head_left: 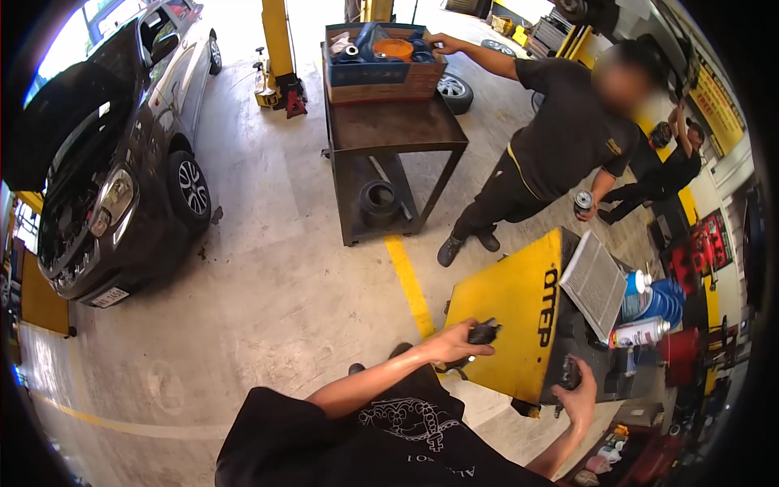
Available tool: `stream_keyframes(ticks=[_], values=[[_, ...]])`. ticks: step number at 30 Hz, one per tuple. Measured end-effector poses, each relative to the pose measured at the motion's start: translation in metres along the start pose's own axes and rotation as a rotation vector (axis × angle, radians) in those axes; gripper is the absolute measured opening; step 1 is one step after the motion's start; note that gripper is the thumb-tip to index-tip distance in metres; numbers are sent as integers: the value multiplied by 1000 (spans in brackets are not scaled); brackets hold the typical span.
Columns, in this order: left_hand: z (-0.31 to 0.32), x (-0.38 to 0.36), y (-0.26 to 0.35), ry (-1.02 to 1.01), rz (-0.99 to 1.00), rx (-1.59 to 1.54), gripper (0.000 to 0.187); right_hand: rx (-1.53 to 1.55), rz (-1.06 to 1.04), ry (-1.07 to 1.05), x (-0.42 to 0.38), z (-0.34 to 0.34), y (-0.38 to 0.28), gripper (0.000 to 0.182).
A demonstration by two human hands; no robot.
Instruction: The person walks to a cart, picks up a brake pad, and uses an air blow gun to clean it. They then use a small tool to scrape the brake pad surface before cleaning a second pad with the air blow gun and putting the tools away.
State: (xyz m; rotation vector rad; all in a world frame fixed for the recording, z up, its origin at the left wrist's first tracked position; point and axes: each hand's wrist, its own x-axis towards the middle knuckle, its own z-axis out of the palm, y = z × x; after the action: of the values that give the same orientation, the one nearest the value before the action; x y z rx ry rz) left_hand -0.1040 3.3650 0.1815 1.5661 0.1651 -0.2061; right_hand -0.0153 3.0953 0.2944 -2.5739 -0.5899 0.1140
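Observation:
My left hand is closed around a small black part and sits over the near-left edge of a yellow cabinet lettered OTEP. Farther right, my right hand curls its fingers round another dark part beside the cabinet's dark top. The exact kind of either part is too small to make out. On that top, a pleated grey filter leans at a slant. Close to it lie a white spray can and several blue bottles.
A dark metal cart carries a cardboard box of parts. A co-worker touches the box and holds a can; another person stands behind. On the left is a dark car with its hood raised.

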Motion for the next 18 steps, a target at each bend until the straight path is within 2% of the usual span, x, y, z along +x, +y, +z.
stream_keyframes(ticks=[2, 3, 4, 6, 9, 12, 15, 18], values=[[-41, -8, -38, 106, -87, -61, 71, 169, -22, -135, 24, 39, -30, 61], [-65, -13, -56, 223, -57, -2, 75, 227, -10, -215, 40, 65, -49, 61], [-87, -19, -66, 235, -46, -6, 75, 282, 0, -294, 58, 91, -68, 62], [-139, -30, -87, 379, -129, -127, 68, 135, -193, -358, 97, 148, -110, 63], [-228, -41, -115, 541, -194, -189, 72, 163, -291, -514, 163, 242, -172, 63], [-322, -62, -117, 710, -243, -312, 68, 190, -442, -617, 221, 308, -260, 60], [-424, -98, -111, 845, -364, -290, 62, 194, -489, -724, 265, 336, -372, 61], [-503, -137, -85, 1096, -296, -369, 53, 236, -603, -794, 308, 360, -461, 58]])
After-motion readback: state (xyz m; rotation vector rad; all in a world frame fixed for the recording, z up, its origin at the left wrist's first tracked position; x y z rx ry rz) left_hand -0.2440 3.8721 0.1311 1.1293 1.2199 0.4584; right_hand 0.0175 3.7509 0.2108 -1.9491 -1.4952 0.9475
